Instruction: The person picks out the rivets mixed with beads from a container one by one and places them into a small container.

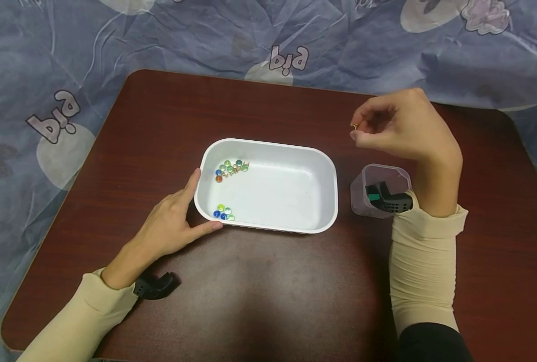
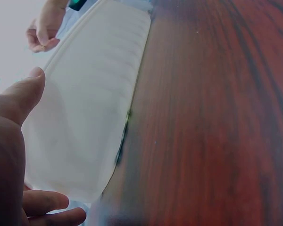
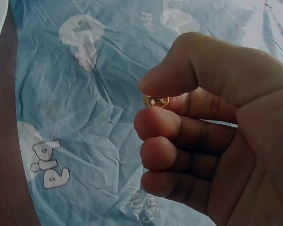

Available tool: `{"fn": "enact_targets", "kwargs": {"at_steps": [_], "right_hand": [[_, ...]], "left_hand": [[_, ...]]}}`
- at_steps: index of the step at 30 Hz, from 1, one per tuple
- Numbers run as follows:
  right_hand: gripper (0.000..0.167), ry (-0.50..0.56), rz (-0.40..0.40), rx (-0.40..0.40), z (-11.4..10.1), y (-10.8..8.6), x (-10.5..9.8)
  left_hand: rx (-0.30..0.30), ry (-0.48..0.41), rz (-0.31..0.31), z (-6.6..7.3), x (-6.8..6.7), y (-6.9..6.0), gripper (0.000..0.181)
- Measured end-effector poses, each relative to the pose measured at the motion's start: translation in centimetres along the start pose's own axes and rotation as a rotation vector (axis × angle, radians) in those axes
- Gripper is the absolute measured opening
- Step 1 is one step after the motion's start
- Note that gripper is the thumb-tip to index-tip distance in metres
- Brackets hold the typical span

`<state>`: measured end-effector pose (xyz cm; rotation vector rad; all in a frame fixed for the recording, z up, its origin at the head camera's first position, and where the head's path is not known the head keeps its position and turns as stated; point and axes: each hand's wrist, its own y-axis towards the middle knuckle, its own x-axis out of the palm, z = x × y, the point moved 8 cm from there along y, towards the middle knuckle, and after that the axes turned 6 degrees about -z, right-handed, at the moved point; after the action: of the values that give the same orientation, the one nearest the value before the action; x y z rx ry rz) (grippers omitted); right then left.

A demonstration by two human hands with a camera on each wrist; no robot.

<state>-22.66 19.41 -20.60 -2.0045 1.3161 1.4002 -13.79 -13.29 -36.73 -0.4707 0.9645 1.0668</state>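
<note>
My right hand (image 1: pixel 406 125) is raised above the right side of the table. Its thumb and index finger pinch a small gold thumbtack (image 3: pixel 156 101), its round head showing in the right wrist view. My left hand (image 1: pixel 169 221) rests against the left end of a white tray (image 1: pixel 277 229), thumb straight on the near rim and index finger along the left side. Inside the tray, coloured glass marbles (image 1: pixel 220 214) sit in the near left corner. Farther back on the left lies a cluster of marbles mixed with gold thumbtacks (image 1: pixel 233 171).
A clear plastic container (image 1: pixel 360 193) stands right of the tray, below my right wrist; the black wrist camera (image 1: pixel 392 201) hides part of its inside. The dark wooden table (image 1: pixel 232 100) has rounded corners. A blue-grey printed cloth (image 1: pixel 196 40) hangs behind it.
</note>
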Motion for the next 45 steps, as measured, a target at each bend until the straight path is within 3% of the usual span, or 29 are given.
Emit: {"fn": "enact_targets", "kwargs": {"at_steps": [19,31,36,45], "right_hand": [[0.008,0.0,0.035,0.052,1.8,-1.9,-1.5],[0.01,0.049,0.112,0.086,3.3,-3.9,-3.7],[0.012,0.062,0.107,0.102,3.8,-4.7,-4.2],[0.009,0.212,0.142,0.172,4.3,-6.4,-5.4]], "left_hand": [[-0.011,-0.007,-0.004,-0.1,0.1,0.0,0.11],[-0.003,-0.013,0.002,-0.1,0.0,0.0,0.11],[-0.007,-0.009,-0.003,-0.1,0.0,0.1,0.11],[-0.013,-0.009,-0.011,-0.1,0.2,0.1,0.11]]}}
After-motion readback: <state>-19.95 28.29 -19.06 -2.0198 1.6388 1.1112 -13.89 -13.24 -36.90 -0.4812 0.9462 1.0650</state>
